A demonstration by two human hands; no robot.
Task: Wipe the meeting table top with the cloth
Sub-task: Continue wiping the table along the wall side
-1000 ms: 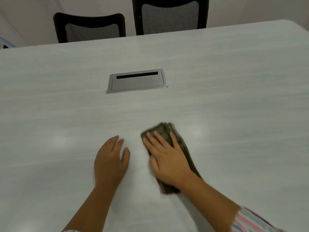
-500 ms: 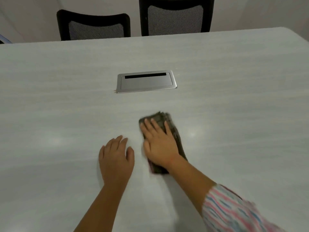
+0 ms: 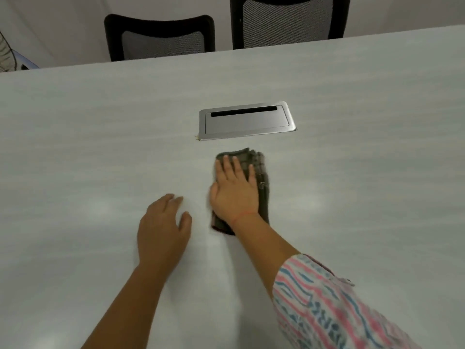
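Observation:
A folded dark grey-brown cloth (image 3: 263, 172) lies on the pale grey meeting table (image 3: 100, 159), just in front of the metal cable hatch. My right hand (image 3: 235, 190) lies flat on top of the cloth with the fingers spread, pressing it onto the table; the palm hides the cloth's middle. My left hand (image 3: 162, 229) rests palm down on the bare table to the left of the cloth, fingers loosely apart, holding nothing.
A silver cable hatch (image 3: 245, 120) with a dark slot is set flush in the table just beyond the cloth. Two black mesh-backed chairs (image 3: 161, 37) (image 3: 289, 20) stand behind the far edge. The table's far right corner is rounded.
My right hand has pushed the cloth away from me, towards the cable hatch. The left hand stays flat on the table, now behind the cloth.

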